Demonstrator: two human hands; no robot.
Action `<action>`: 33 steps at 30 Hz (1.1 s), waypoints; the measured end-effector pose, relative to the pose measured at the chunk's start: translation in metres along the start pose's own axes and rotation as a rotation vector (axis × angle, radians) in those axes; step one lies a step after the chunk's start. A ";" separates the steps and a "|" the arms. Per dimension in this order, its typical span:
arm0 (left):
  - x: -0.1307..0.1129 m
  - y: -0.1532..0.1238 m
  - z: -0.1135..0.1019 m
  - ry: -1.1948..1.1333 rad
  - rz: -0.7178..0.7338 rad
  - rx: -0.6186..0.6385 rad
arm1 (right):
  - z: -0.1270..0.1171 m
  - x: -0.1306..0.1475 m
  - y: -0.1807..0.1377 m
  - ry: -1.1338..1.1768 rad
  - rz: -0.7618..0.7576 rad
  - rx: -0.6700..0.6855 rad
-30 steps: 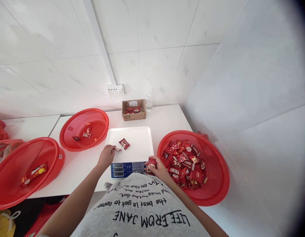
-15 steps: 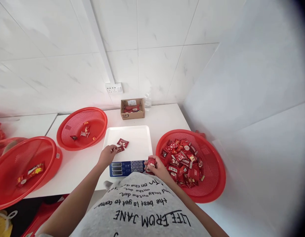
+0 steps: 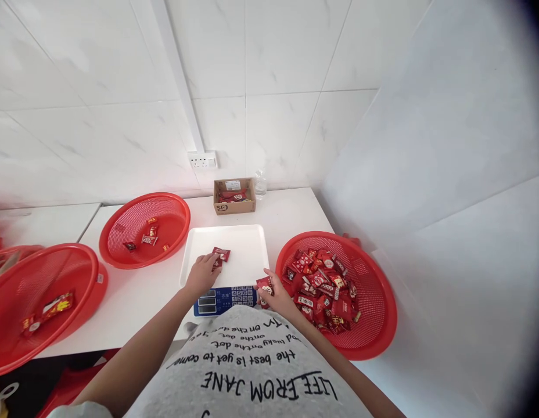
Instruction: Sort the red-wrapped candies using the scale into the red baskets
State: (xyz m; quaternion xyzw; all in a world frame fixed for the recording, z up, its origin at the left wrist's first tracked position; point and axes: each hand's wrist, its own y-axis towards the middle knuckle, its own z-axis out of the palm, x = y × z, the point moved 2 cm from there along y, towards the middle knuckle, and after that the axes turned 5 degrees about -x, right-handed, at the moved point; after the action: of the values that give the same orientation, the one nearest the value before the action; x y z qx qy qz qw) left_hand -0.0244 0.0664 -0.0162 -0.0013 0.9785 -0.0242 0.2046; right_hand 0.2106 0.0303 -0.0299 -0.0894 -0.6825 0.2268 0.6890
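A digital scale (image 3: 221, 297) with a white weighing tray (image 3: 245, 255) stands in front of me. My left hand (image 3: 203, 273) rests on the tray's near left part, fingers closed over a small red packet, beside another red packet (image 3: 221, 253) lying on the tray. My right hand (image 3: 272, 293) sits at the scale's near right corner, closed on a few red packets (image 3: 264, 285). To its right a red mesh basket (image 3: 374, 278) holds several red candy packets (image 3: 324, 281).
A second red basket (image 3: 121, 223) with a few packets sits left of the scale. A third red basket (image 3: 17, 273) is at the near left. A small cardboard box (image 3: 234, 204) and a clear bottle (image 3: 261, 184) stand by the tiled wall under a socket (image 3: 202, 160).
My left hand has moved right onto the tray, bringing its small packet next to the one lying there. My right hand stays at the scale's corner with its packets.
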 end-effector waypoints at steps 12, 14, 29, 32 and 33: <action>-0.009 -0.003 0.012 -0.120 -0.008 0.036 | 0.010 0.011 0.009 0.084 -0.069 0.169; -0.005 -0.003 0.011 -0.168 -0.037 0.029 | 0.016 0.016 0.013 0.162 -0.061 0.243; -0.085 -0.027 -0.020 -0.819 -0.076 0.302 | 0.002 0.019 -0.009 0.037 -0.112 0.234; -0.084 -0.027 -0.017 -0.918 -0.218 0.335 | -0.039 0.016 -0.003 -0.135 -0.146 -0.050; -0.081 -0.028 -0.017 -0.967 -0.283 0.350 | -0.058 0.012 -0.001 -0.246 -0.158 -0.171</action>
State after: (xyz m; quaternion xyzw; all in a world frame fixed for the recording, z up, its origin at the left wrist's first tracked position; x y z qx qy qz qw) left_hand 0.0426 0.0403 0.0333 -0.1103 0.7440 -0.2111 0.6243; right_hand 0.2676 0.0456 -0.0222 -0.0653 -0.7835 0.1221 0.6058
